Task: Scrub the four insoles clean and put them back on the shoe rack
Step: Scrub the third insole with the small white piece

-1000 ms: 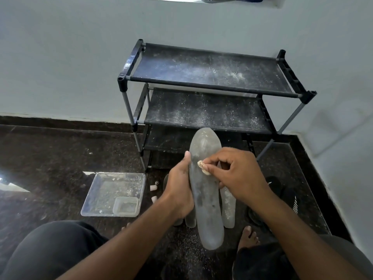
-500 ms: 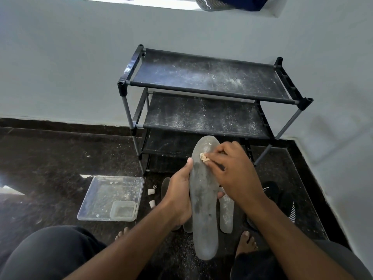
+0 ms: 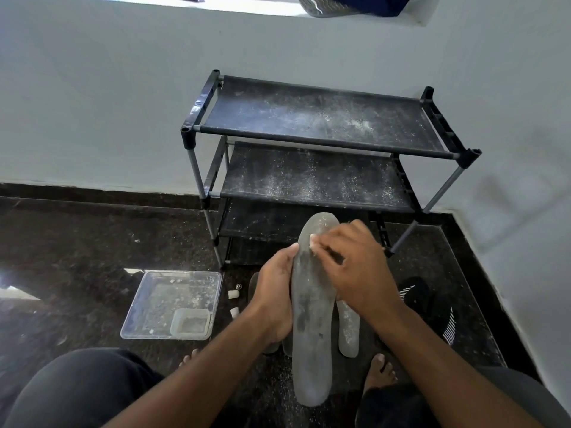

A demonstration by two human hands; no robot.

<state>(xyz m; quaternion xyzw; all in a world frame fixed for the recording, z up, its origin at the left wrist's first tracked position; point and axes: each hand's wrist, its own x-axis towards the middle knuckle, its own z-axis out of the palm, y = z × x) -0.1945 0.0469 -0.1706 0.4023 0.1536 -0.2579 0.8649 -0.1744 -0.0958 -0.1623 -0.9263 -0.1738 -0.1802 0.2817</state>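
Evidently mid-scrub, the left hand [image 3: 276, 299] gripped the insole [image 3: 312, 319] along its edge, holding it above the floor [image 3: 92, 248] before the rack [image 3: 321, 140]. The right hand [image 3: 355, 267] pinched a small pale scrubber [image 3: 312, 241] against its toe end. Doing this well probably meant short firm strokes, bracing from beneath, then working heelward over the dark smudges. Other insoles [image 3: 348, 329] lay below.

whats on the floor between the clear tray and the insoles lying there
In the head view, two small white pieces and a tiny dark cap-like bit lie on the dark floor.
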